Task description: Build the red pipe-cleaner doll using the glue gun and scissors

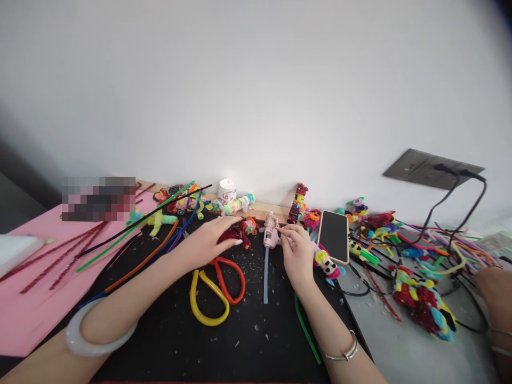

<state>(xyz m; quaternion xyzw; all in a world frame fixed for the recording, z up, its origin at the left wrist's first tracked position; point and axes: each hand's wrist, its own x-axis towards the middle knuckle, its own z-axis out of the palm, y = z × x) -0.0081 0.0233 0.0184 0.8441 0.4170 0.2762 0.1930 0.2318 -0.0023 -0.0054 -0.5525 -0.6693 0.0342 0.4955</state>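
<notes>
1. Right hand (296, 250) grips the pink glue gun (271, 234), nozzle (271, 217) pointing away.
2. Just left, the left hand (220, 234) pinches a red chenille doll (245, 233); best held steady, skin clear of the nozzle.
3. Nearer than both grips: looped scissors (221, 282).

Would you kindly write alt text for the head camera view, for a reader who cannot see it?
A person's right hand touches a pink glue gun with a translucent stick, and the left hand is at a red fuzzy figure, over a black mat. Red and yellow looped handles lie nearer the camera; a phone and other colourful figures are nearby.
</notes>
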